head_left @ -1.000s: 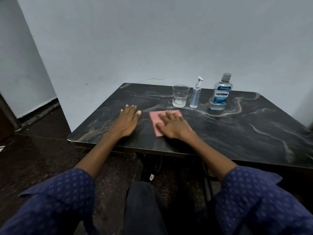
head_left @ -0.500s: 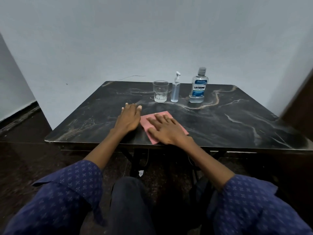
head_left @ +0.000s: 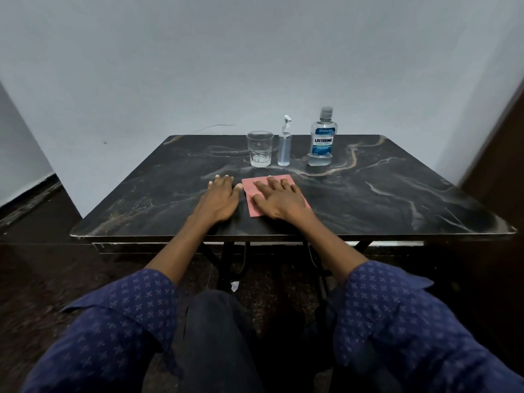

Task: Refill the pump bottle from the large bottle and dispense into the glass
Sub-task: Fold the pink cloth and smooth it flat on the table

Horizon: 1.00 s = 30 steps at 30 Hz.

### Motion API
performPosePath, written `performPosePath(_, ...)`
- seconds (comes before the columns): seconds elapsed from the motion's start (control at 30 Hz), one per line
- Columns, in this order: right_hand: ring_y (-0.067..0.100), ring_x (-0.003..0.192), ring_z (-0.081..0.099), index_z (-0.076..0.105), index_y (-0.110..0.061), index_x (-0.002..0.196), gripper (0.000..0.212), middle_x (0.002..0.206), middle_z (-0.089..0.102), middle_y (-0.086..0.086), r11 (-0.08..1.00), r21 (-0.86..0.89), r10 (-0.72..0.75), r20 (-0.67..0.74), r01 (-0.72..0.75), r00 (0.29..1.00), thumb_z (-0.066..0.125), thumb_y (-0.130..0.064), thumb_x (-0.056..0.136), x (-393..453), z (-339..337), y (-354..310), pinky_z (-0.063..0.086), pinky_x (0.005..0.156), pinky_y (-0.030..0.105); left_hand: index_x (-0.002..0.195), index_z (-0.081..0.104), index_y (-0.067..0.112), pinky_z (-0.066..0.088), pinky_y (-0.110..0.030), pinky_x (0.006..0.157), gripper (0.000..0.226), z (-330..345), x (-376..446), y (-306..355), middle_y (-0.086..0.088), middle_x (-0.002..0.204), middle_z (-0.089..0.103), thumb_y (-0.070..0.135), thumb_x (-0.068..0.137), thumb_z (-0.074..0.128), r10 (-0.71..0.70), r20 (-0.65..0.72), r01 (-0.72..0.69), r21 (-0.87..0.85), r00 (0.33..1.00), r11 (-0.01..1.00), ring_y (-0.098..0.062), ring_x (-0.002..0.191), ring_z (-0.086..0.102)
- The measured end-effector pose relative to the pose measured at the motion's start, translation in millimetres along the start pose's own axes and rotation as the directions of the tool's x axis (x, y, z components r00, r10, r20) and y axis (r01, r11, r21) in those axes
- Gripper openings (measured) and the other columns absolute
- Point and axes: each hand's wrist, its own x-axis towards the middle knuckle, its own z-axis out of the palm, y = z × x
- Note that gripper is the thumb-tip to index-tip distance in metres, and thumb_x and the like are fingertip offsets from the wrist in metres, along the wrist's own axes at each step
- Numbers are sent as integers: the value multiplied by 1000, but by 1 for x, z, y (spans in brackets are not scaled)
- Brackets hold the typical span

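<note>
At the back of the dark marble table [head_left: 382,199] stand three things in a row. A clear glass [head_left: 260,148] is on the left, a slim pump bottle [head_left: 284,144] with pale blue liquid is in the middle, and a large capped mouthwash bottle [head_left: 322,139] with a blue label is on the right. My left hand [head_left: 219,198] lies flat on the bare table, fingers apart, holding nothing. Flat on a pink cloth [head_left: 249,187] rests my right hand [head_left: 279,199], fingers spread. Both hands are well in front of the bottles.
A pale wall rises right behind the table. A dark door or panel [head_left: 504,154] stands at the right edge. Below the table's front edge are its black legs, dark floor and my knee [head_left: 215,330].
The camera has swung so the table sits more centred and straight ahead. Both hands stay flat in the same places, the right one still on the pink cloth.
</note>
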Motion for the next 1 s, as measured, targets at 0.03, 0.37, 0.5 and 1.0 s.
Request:
performPosePath(0.03, 36, 163, 4, 12, -37, 168, 67, 177, 3, 5, 1000, -6, 12, 4, -12, 1000, 19, -62, 106, -1, -3, 10, 1, 130, 53, 161, 34, 0, 4, -46, 132, 59, 1, 1, -1, -20, 172, 25, 38, 115, 31, 3, 0, -3, 7, 1000, 1000, -33, 164, 12)
performPosePath(0.37, 45, 160, 7, 15, -25, 169, 70, 176, 7, 17, 877, 70, 479, -86, -475, 873, 19, -58, 107, -29, -30, 168, 3, 130, 59, 158, 36, 0, 5, -51, 133, 61, 6, 8, -4, -21, 172, 26, 41, 114, 28, 22, 29, -24, 63, 999, 998, -35, 163, 15)
performPosePath(0.5, 49, 160, 4, 10, -24, 169, 72, 175, 3, 20, 899, 32, 438, -66, -437, 897, 16, -60, 107, -18, -16, 106, 2, 129, 61, 159, 36, 0, 2, -48, 132, 59, 5, 6, -1, -20, 173, 23, 39, 115, 26, 14, 21, -14, 26, 1000, 1000, -33, 163, 14)
performPosePath(1.0, 36, 163, 1, 8, -39, 168, 66, 177, -1, 4, 978, 3, 210, -49, -210, 976, 15, -63, 107, -82, -2, 73, -1, 129, 56, 152, 47, 1, 6, -48, 133, 54, 4, 0, -2, -21, 168, 34, 36, 116, 27, 57, -46, -60, -57, 997, 997, -32, 162, 19)
